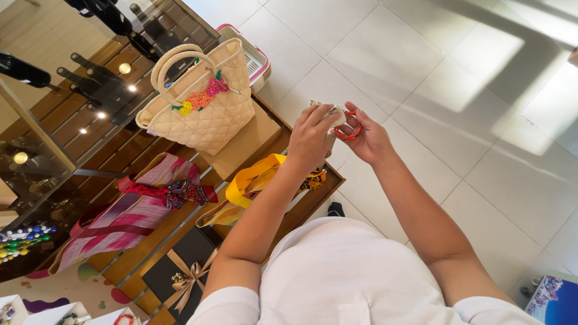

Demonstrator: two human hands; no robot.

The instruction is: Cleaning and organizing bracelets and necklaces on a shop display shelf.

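Note:
My left hand [311,135] and my right hand [367,139] are raised together above a wooden display shelf [313,198]. Between them they pinch a small white tag or paper piece [334,115] with a red-orange ring-like item [351,133] hanging at my right fingers. Both hands have their fingers closed on this small item. Just below my left forearm lies a bag with a yellow strap [250,180].
A cream quilted handbag [201,105] with crochet flowers stands on a cardboard box. A pink striped woven bag [135,210] and a dark gift box with a bow [183,274] lie lower on the shelf. A pink-rimmed basket [256,57] sits on the tiled floor [457,90]. Coloured beads [24,238] hang at left.

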